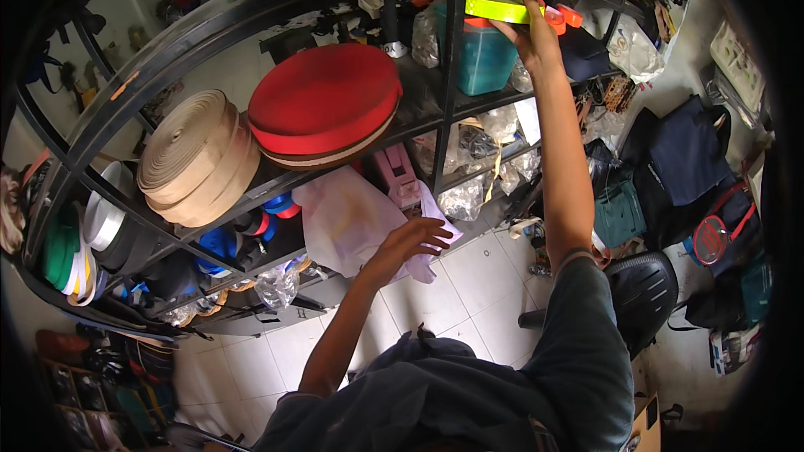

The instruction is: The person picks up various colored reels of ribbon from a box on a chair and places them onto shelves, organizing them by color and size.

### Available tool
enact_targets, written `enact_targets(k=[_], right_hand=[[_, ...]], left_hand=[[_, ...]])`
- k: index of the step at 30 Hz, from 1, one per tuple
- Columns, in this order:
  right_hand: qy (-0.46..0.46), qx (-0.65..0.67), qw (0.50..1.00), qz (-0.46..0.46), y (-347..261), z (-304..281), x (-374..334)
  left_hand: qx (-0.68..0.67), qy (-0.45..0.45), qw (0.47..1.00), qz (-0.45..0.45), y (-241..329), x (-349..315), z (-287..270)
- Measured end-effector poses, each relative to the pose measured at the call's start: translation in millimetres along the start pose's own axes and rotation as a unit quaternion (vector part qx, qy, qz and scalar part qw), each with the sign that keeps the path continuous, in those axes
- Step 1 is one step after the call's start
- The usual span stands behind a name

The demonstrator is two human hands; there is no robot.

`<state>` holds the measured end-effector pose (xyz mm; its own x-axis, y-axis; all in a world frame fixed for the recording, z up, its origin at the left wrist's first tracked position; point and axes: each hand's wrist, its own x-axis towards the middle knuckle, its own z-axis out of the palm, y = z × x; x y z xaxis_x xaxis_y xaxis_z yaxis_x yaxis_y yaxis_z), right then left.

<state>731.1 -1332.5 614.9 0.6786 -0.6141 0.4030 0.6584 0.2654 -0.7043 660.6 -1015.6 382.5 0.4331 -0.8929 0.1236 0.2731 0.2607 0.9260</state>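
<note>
My right hand point(536, 42) is stretched up to the shelf and has its fingers closed on a neon yellow roll of tape point(494, 7). Beneath the roll stands a teal plastic tub point(484, 59). Orange rolls point(566, 17) sit right beside these fingers. My left hand point(412, 239) hangs lower, its fingers extended and apart, holding nothing. It is in front of a pale pink plastic bag point(339, 213) that droops from the lower shelf; whether it touches the bag I cannot tell.
A black metal shelf rack point(450, 59) spans the front. It bears a large red webbing roll point(327, 100) and beige webbing rolls point(197, 159). A black chair point(641, 297) stands at the right, near hanging bags point(687, 151). White floor tiles point(427, 293) lie below.
</note>
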Motion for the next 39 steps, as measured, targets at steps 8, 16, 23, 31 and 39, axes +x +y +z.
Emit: enact_targets(k=[8,16,23,31,39], right_hand=[[-0.032,-0.222,0.973,0.059,-13,-23,1],[-0.014,-0.334,0.938,0.086,-13,-31,-11],[-0.007,-0.326,0.941,0.086,-8,-33,-10],[0.061,-0.425,0.902,0.046,-1,-22,-14],[0.053,-0.451,0.889,0.066,9,-21,-19]], left_hand=[[0.02,-0.002,1.0,-0.003,1,-7,-4],[-0.003,0.003,1.0,-0.009,-7,-3,5],[-0.009,0.011,1.0,-0.004,-16,-7,14],[-0.012,0.018,1.0,-0.004,-23,-15,25],[-0.032,0.053,0.998,0.003,-26,-27,29]])
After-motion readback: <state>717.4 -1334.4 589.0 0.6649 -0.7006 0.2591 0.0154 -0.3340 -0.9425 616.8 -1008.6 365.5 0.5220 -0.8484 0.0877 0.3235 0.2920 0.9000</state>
